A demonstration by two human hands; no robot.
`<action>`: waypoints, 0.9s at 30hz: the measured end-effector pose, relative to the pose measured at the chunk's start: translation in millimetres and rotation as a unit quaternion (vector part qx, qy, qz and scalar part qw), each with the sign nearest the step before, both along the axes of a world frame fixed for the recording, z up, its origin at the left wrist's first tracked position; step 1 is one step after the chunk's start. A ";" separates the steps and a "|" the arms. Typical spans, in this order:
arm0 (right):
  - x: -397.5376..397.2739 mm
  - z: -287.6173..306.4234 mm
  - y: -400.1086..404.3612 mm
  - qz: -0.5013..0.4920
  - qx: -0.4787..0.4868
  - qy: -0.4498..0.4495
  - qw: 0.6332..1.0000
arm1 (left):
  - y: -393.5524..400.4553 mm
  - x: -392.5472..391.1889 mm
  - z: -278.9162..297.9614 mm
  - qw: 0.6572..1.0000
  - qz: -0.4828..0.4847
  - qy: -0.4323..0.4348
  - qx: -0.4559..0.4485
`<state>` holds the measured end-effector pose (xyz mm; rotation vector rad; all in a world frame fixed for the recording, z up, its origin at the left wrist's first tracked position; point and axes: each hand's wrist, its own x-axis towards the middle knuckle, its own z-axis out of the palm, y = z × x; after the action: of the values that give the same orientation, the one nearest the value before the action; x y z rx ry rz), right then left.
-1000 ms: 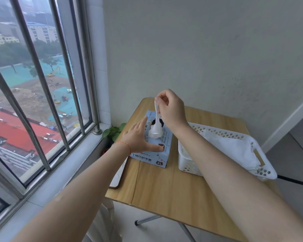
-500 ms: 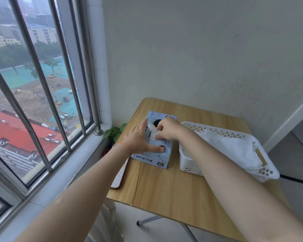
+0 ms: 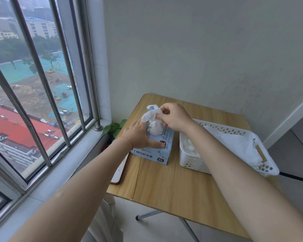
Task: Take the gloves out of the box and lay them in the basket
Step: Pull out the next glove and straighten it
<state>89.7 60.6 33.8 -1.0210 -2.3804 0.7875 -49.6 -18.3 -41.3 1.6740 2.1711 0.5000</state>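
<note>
A light blue glove box [image 3: 157, 153] lies on the wooden table [image 3: 173, 186]. My left hand [image 3: 138, 135] presses flat on the box top, thumb stretched toward the front. My right hand [image 3: 175, 117] pinches a white glove [image 3: 153, 120] that sticks up out of the box opening, its lower part still bunched at the slot. To the right of the box stands a white perforated basket [image 3: 262, 167] with several white gloves [image 3: 234, 145] lying in it.
A barred window and its sill [image 3: 63, 165] run along the left. A small green plant [image 3: 113, 129] sits by the table's far left corner. A flat phone-like object [image 3: 120, 169] lies at the table's left edge. The wall is close behind the table.
My right hand went down onto the box opening, then rose again with a white glove pinched in its fingers. My left hand stayed pressed on the box.
</note>
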 end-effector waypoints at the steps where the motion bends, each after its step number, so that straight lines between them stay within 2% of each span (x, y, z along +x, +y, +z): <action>1: 1.7 2.1 -0.4 0.006 -0.007 0.005 1.000 | -0.3 0.2 0.5 1.000 -0.001 0.001 0.000; 3: 2.9 3.4 0.3 -0.002 -0.017 0.009 1.000 | -1.2 -0.3 1.4 1.000 0.000 -0.005 -0.003; 6: 3.2 0.5 8.1 -0.066 -0.025 0.022 0.997 | -1.8 0.4 4.5 0.999 -0.004 -0.038 0.021; 9: 7.8 -1.5 13.1 -0.086 -0.038 -0.003 0.996 | -0.8 1.6 7.5 0.989 0.015 -0.102 0.106; 11: 11.6 1.3 11.1 -0.095 -0.061 0.020 0.993 | -0.1 3.3 12.7 0.973 0.044 -0.145 0.173; 14: 19.6 6.1 9.8 -0.101 -0.024 0.052 0.993 | 3.4 5.6 22.9 0.952 0.065 -0.160 0.251; 18: 29.4 6.0 8.4 -0.016 -0.030 -0.076 0.997 | 9.5 8.5 35.2 0.935 0.102 -0.162 0.297; 20: 28.7 3.7 8.3 -0.022 0.010 -0.112 0.993 | 11.2 8.6 41.4 0.926 0.111 -0.187 0.309; 23: 28.9 4.0 10.6 -0.086 0.093 -0.173 0.977 | 13.1 4.9 47.6 0.924 0.148 -0.171 0.309; 25: 30.7 5.8 13.5 -0.114 0.126 -0.213 0.962 | 12.8 -1.3 47.5 0.937 0.180 -0.115 0.276; 27: 33.6 8.8 14.8 -0.114 0.121 -0.192 0.967 | 7.5 -1.3 47.5 0.955 0.162 -0.062 0.242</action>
<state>123.3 75.4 42.6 -1.4091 -2.5257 0.2199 -50.9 -10.7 6.2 1.4420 2.3668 1.2824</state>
